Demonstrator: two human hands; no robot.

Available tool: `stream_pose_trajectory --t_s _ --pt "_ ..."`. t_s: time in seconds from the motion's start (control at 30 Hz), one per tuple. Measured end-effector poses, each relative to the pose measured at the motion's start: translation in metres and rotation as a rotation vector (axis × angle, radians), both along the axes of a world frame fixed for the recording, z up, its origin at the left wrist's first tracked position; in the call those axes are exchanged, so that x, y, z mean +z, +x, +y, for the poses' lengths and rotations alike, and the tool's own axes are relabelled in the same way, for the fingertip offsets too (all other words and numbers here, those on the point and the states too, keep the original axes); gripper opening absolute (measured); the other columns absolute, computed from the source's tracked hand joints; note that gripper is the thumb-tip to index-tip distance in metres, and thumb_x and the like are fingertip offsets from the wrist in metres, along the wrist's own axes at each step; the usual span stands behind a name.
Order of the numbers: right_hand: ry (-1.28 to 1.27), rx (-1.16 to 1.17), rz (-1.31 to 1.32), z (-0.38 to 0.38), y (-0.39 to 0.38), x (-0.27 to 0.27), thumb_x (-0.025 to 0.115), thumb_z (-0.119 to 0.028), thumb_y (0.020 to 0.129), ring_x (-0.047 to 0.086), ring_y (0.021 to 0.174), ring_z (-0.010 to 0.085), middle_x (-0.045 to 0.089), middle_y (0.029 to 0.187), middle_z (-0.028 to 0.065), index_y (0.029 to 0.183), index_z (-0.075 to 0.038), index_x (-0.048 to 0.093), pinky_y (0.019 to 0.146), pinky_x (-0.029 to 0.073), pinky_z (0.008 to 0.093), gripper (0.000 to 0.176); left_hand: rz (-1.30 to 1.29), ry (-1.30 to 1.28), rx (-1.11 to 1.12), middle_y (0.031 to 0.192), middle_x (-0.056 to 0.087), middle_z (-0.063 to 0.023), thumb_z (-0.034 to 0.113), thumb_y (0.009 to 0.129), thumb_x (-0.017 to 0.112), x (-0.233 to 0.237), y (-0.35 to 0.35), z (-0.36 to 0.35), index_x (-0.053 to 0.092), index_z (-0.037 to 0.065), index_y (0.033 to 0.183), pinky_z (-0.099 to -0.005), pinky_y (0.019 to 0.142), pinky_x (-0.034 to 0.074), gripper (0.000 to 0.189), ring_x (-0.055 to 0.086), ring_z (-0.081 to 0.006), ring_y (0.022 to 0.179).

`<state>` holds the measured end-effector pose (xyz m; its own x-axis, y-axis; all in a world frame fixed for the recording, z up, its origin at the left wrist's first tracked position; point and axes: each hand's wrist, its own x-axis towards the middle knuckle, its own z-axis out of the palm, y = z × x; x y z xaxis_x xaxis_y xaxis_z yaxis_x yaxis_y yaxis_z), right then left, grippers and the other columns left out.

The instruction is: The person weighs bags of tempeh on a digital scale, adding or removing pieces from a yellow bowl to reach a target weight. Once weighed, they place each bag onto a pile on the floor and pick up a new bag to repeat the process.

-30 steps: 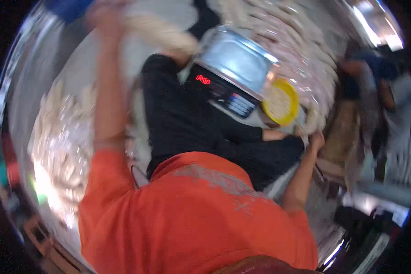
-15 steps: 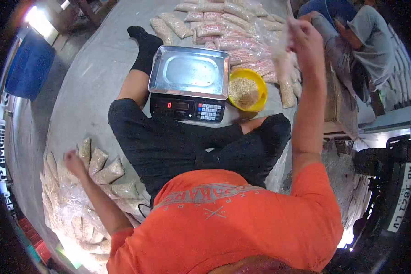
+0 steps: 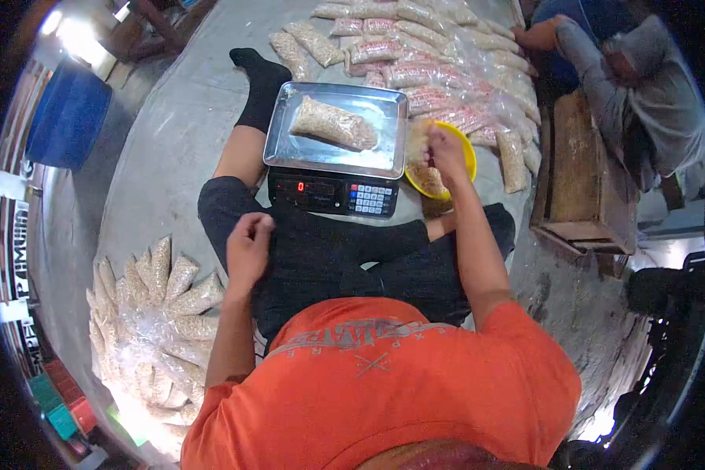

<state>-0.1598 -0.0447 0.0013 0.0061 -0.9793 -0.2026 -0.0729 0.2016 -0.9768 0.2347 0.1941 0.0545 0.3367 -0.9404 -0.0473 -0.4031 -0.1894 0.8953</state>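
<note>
Resting left of the blurred right hand [image 3: 445, 153], whose grip is unclear, the filled bag [image 3: 330, 124] lies beyond the loose, empty left hand [image 3: 249, 244].

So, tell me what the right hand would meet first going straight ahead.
The right hand would likely meet the yellow bowl first; hand height is unclear, so it might pass over toward the bags.

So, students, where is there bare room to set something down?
Bare: the grey sheet between the blue barrel and socked foot, above the left bag pile; a smaller floor patch between right knee and wooden box. Crowded: the upper-right bags and the yellow bowl, right hand at it.
</note>
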Motion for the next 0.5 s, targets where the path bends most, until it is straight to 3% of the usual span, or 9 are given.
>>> stream_pose_trajectory --t_s 0.03,0.1,0.17,0.2,0.23,0.3,0.33,0.43,0.5 --pt "0.022 -0.075 -0.050 0.003 -0.012 0.007 0.061 -0.040 0.104 0.053 0.060 0.0091 0.058 0.073 -0.0007 0.106 -0.008 0.064 0.051 0.045 0.0262 0.032 -0.088 0.073 -0.050 0.089 0.072 -0.0063 0.019 0.100 0.065 0.022 -0.021 -0.002 0.070 0.000 0.103 -0.0284 0.079 0.051 0.020 0.066 -0.0128 0.084" --pt "0.090 -0.138 -0.177 0.002 -0.042 0.009 0.063 -0.037 0.103 0.061 0.063 0.0165 0.060 0.071 0.0038 0.114 -0.009 0.064 0.057 0.051 0.0317 0.030 -0.092 0.108 -0.131 0.088 0.072 -0.0094 0.022 0.100 0.066 0.003 -0.046 -0.005 0.070 0.001 0.104 -0.0310 0.080 0.053 0.022 0.068 -0.0163 0.083" --pt "-0.298 -0.011 0.761 -0.013 -0.067 -0.031 0.067 -0.039 0.098 0.071 0.085 0.0303 0.069 0.086 0.0161 0.121 -0.007 0.064 0.079 0.057 0.0447 0.039 -0.085 0.223 -0.248 0.096 0.073 -0.0099 0.025 0.100 0.068 0.004 -0.082 -0.014 0.071 0.003 0.108 -0.0319 0.086 0.053 0.024 0.069 -0.0182 0.091" --pt "-0.124 0.147 0.881 -0.019 -0.076 -0.053 0.074 -0.038 0.090 0.068 0.105 0.0424 0.068 0.105 0.0244 0.129 -0.010 0.062 0.097 0.052 0.0522 0.050 -0.073 0.206 -0.349 0.097 0.074 -0.0104 0.026 0.100 0.068 0.000 -0.101 -0.018 0.071 0.004 0.109 -0.0329 0.086 0.054 0.024 0.070 -0.0193 0.091" --pt "-0.115 0.160 0.878 -0.011 -0.071 -0.053 0.074 -0.038 0.090 0.068 0.105 0.0424 0.068 0.105 0.0244 0.129 -0.010 0.062 0.097 0.052 0.0522 0.050 -0.058 0.189 -0.444 0.098 0.074 -0.0109 0.026 0.099 0.069 -0.005 -0.121 -0.023 0.071 0.004 0.110 -0.0339 0.085 0.055 0.024 0.070 -0.0205 0.091" --pt "-0.074 0.403 1.281 0.007 -0.045 -0.038 0.078 -0.039 0.085 0.066 0.107 0.0473 0.062 0.122 0.0269 0.136 -0.010 0.058 0.103 0.050 0.0521 0.061 0.069 0.182 -0.632 0.098 0.074 -0.0123 0.030 0.098 0.069 -0.012 -0.161 -0.036 0.070 0.006 0.110 -0.0357 0.084 0.055 0.027 0.071 -0.0236 0.091" --pt "-0.086 0.455 1.294 0.010 -0.039 -0.039 0.076 -0.035 0.086 0.066 0.106 0.0472 0.051 0.139 0.0356 0.133 -0.006 0.059 0.094 0.054 0.0487 0.058 0.050 0.162 -0.697 0.098 0.074 -0.0133 0.030 0.098 0.070 -0.008 -0.180 -0.045 0.070 0.006 0.110 -0.0373 0.083 0.055 0.027 0.071 -0.0263 0.091" --pt "-0.026 0.457 1.191 0.005 -0.025 -0.066 0.079 -0.037 0.083 0.065 0.109 0.0507 0.059 0.129 0.0298 0.138 -0.004 0.055 0.097 0.054 0.0524 0.068 0.013 0.038 -0.805 0.100 0.072 -0.0154 0.033 0.096 0.069 0.000 -0.226 -0.078 0.069 0.007 0.107 -0.0437 0.080 0.055 0.029 0.071 -0.0341 0.091" --pt "-0.084 0.517 1.111 -0.005 -0.031 -0.085 0.076 -0.033 0.083 0.066 0.110 0.0483 0.065 0.123 0.0296 0.129 0.001 0.060 0.094 0.055 0.0507 0.060 -0.165 -0.024 -0.745 0.100 0.070 -0.0171 0.034 0.096 0.067 0.008 -0.250 -0.103 0.067 0.005 0.106 -0.0488 0.081 0.054 0.030 0.069 -0.0367 0.093"
